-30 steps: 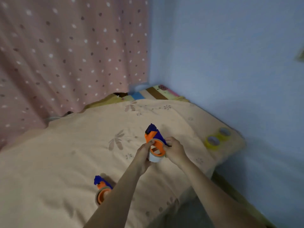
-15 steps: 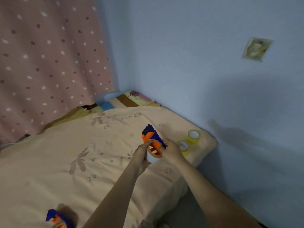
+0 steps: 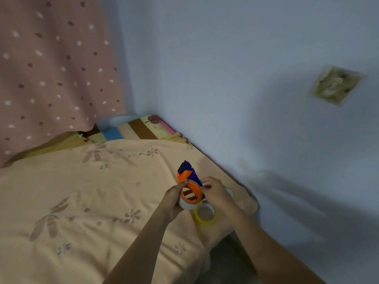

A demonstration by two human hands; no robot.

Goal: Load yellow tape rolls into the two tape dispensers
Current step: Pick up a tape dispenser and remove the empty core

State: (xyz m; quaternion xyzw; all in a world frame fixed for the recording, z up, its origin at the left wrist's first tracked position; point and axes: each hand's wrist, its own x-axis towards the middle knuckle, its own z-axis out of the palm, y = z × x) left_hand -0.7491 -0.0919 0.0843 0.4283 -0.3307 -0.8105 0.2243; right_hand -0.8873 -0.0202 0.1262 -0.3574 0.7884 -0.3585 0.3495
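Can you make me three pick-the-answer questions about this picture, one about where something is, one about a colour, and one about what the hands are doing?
1. Where does the yellow tape roll lie?
A. On the blanket, under the right arm
B. On the wall
C. On the curtain

2. What colour is the tape dispenser wheel?
A. Green
B. Orange
C. White

3. What are the hands doing?
A. Resting flat on the blanket
B. Both gripping the dispenser
C. Pulling the curtain

Answers:
1 A, the roll sits on the blanket near the bed corner.
2 B, the round wheel is orange.
3 B, the left hand and the right hand clasp it from either side.
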